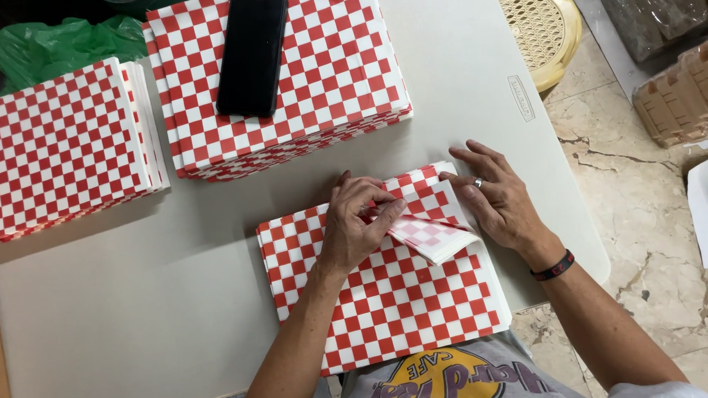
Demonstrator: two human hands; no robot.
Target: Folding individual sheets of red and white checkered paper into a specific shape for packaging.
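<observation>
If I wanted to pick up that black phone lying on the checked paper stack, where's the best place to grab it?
Probably by its two long edges, coming straight down from above. The phone lies flat, face up, on the middle stack of checked paper, so nothing gets underneath it, while its narrow width suits a pinch across. Both long sides are clear; the left hand and right hand are busy elsewhere.

checkered paper stack [390, 301] | red-white, flat at table's near edge | top sheets' corner folded back
</observation>
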